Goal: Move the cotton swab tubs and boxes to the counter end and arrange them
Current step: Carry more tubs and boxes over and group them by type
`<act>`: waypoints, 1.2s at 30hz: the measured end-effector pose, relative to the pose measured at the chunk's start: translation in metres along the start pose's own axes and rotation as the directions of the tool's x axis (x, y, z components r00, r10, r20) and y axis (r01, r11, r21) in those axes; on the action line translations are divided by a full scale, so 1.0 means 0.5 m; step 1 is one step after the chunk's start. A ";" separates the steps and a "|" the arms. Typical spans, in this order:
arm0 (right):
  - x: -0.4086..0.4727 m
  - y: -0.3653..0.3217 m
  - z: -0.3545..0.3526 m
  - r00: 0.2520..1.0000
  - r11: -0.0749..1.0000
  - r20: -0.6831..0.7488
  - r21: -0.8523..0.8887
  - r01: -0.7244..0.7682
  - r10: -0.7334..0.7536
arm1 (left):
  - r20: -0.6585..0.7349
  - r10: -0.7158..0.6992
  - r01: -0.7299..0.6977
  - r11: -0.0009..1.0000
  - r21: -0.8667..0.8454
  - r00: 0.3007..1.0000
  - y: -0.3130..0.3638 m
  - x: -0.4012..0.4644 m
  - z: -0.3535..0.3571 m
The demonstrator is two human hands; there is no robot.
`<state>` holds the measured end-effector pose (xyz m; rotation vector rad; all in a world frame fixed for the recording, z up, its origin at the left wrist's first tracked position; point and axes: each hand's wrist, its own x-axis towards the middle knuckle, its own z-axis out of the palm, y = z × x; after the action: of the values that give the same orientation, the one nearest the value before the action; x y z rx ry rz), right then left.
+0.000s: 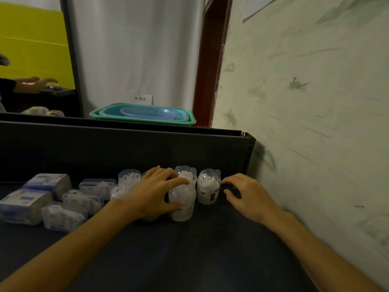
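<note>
Dark desk [189, 249] runs to a wallpapered wall at the right of the frame, with a green tray [145, 121] on the ledge above. The left hand [155, 190] grasps a front tub [182, 204] at centre, other tubs [208, 186] just beside it, boxes [25, 205] at far left; the right hand [246, 194] rests released on the desk near the wall. Best, I judge, to slide the tub upright toward the wall, steadying the neighbours so none tip.
</note>
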<state>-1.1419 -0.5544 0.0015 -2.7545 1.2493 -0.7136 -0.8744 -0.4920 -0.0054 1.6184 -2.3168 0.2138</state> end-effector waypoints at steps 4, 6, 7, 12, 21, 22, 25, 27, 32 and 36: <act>0.022 -0.018 -0.003 1.000 1.000 -0.010 0.013 0.026 -0.026 | -0.008 0.000 0.001 0.999 0.037 1.000 -0.006 -0.003 -0.001; 0.038 -0.030 -0.003 0.999 0.999 -0.012 0.004 0.046 -0.046 | 0.003 -0.017 0.017 0.999 0.050 1.000 -0.006 -0.008 -0.003; 0.046 -0.037 -0.002 0.998 0.999 -0.014 0.003 0.054 -0.054 | 0.009 -0.028 0.027 0.998 0.055 1.000 -0.006 -0.012 -0.004; 0.079 -0.086 0.003 0.996 0.996 0.005 -0.001 0.094 -0.094 | -0.023 -0.109 0.110 0.991 0.071 0.994 -0.015 -0.044 -0.027; 0.113 -0.255 0.015 0.984 0.983 0.035 -0.055 0.178 -0.176 | -0.157 -0.226 0.238 0.970 0.056 0.961 -0.099 -0.183 -0.107; 0.117 -0.280 0.020 0.982 0.980 0.038 -0.066 0.187 -0.185 | -0.161 -0.235 0.247 0.967 0.060 0.959 -0.111 -0.203 -0.116; 0.129 -0.361 0.043 0.977 0.975 0.056 -0.069 0.211 -0.208 | -0.134 -0.269 0.279 0.958 0.065 0.954 -0.155 -0.267 -0.143; 0.140 -0.422 0.062 0.970 0.970 0.075 -0.063 0.236 -0.231 | -0.141 -0.291 0.301 0.952 0.051 0.946 -0.194 -0.320 -0.162; 0.186 -0.610 0.123 0.952 0.952 0.077 -0.051 0.302 -0.298 | -0.123 -0.363 0.372 0.926 0.059 0.923 -0.307 -0.482 -0.217; 0.214 -0.762 0.180 0.938 0.940 0.078 -0.021 0.341 -0.338 | -0.131 -0.417 0.430 0.897 0.099 0.899 -0.404 -0.610 -0.266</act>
<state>-0.7744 -0.3875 0.0451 -3.0299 0.7847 -0.6045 -0.5674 -0.2530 0.0081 2.0722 -1.8439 0.3398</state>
